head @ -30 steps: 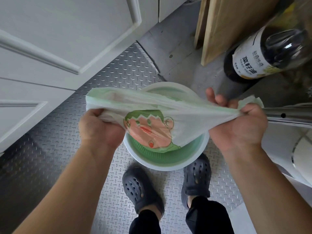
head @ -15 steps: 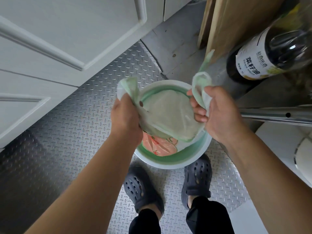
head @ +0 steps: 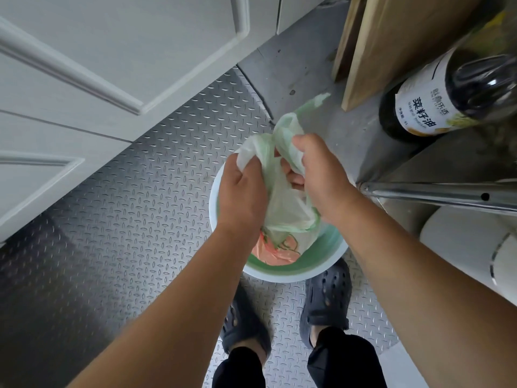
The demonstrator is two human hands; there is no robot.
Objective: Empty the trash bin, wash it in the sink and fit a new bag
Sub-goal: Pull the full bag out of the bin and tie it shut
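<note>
A round trash bin with a white rim and green inside stands on the metal floor between my feet. A thin pale green plastic bag with an orange and green cartoon print hangs into it. My left hand grips one bunched top edge of the bag. My right hand grips the other edge, with a loose handle strip sticking up past it. Both hands are close together above the bin's far side, and the bag's mouth is gathered between them.
White cabinet doors stand to the left above the diamond-plate floor. A dark oil bottle and a wooden board sit at the upper right. A metal bar and a white cylinder are close on the right.
My hands came together from wide apart, so the bag went from stretched flat over the bin to gathered and hanging down into it.
</note>
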